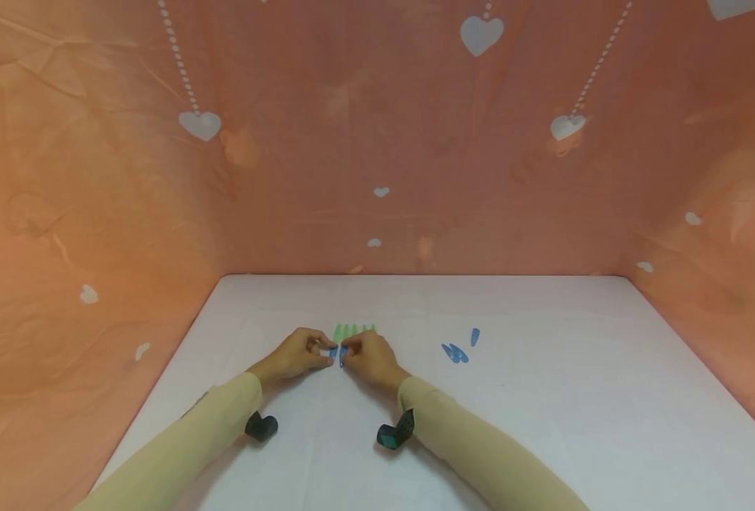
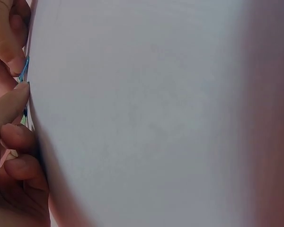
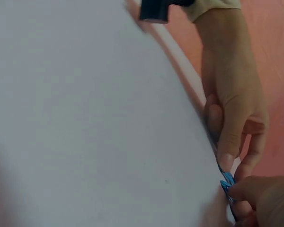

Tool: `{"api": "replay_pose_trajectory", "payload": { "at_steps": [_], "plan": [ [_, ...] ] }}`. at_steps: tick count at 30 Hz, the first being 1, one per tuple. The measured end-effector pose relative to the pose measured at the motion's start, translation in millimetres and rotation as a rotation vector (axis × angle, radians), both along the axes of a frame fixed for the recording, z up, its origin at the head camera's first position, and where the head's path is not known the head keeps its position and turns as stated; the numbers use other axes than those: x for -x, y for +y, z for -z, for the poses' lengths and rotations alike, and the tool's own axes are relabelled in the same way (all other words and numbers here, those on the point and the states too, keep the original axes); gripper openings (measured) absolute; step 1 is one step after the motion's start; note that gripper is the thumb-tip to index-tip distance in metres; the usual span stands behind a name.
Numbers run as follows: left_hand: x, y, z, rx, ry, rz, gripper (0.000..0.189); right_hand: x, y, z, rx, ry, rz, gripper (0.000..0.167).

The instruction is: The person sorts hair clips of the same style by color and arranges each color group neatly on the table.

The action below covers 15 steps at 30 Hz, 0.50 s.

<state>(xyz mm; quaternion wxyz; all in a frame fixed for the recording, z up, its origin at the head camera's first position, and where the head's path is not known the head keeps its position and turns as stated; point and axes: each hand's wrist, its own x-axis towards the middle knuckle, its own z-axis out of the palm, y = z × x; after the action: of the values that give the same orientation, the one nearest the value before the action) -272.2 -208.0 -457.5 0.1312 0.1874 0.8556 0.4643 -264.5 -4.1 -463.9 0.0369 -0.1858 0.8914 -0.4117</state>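
Observation:
Near the middle of the table, my left hand (image 1: 302, 353) holds a small blue hair clip (image 1: 333, 352) between thumb and forefinger. Right beside it, my right hand (image 1: 371, 358) pinches another slim blue clip (image 1: 343, 353) at the fingertips. Just beyond both hands lies a row of several green hair clips (image 1: 354, 328), partly covered by the right hand. In the right wrist view the two blue clips (image 3: 228, 178) appear close together, low at the right edge. The left wrist view catches only a sliver of blue (image 2: 23, 71) between the fingertips of the two hands.
To the right on the white table (image 1: 575, 383) lie two blue clips side by side (image 1: 455, 353) and a single blue clip (image 1: 475, 336) slightly farther back. An orange cloth (image 1: 377, 142) with white hearts rises behind and at both sides.

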Motion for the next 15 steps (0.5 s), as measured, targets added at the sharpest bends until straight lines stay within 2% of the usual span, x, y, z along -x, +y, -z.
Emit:
{"api": "replay_pose_trajectory", "payload": {
  "at_steps": [15],
  "plan": [
    [0.4, 1.0, 0.8, 0.008, -0.014, -0.011, 0.032, 0.5, -1.6, 4.1, -0.035, 0.017, 0.036, 0.028]
  ]
}}
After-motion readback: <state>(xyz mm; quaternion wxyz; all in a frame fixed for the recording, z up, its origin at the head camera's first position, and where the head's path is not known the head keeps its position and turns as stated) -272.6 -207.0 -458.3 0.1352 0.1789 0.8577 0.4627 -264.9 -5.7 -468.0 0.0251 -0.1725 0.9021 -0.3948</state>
